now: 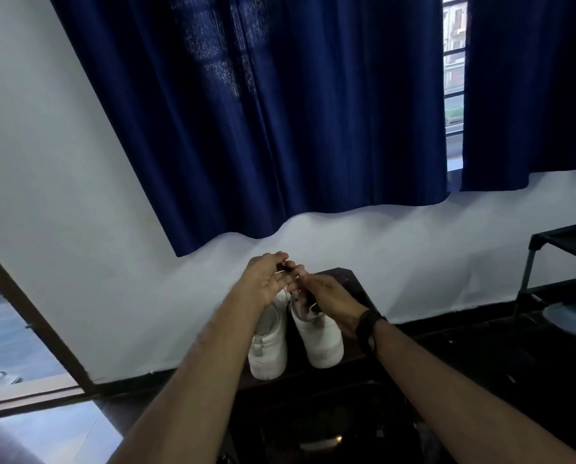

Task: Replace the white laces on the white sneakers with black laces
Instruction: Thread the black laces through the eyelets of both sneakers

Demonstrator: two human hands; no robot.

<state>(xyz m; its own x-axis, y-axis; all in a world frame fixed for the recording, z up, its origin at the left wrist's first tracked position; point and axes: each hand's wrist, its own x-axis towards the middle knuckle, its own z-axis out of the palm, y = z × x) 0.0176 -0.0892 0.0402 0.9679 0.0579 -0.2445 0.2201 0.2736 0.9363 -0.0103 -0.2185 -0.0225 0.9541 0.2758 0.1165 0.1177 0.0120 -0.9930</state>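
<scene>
Fingertips of the left hand (269,283) pinch something thin above the shoes, maybe a lace end, too small and blurred to tell. Right hand (326,298) is curled over the tongue area of the right sneaker (318,339), fingers bent down into the lacing; whether they actually grip a lace cannot be told. Both hands nearly touch each other. Black wristband (369,328) sits on the right wrist. Left sneaker (268,349) stands just beside the right one, heels toward the camera, both on a dark low table (350,279) against the white wall (79,229). Dark blue curtain (263,112) hangs above. Black shoe rack (561,272) is at the far right.
</scene>
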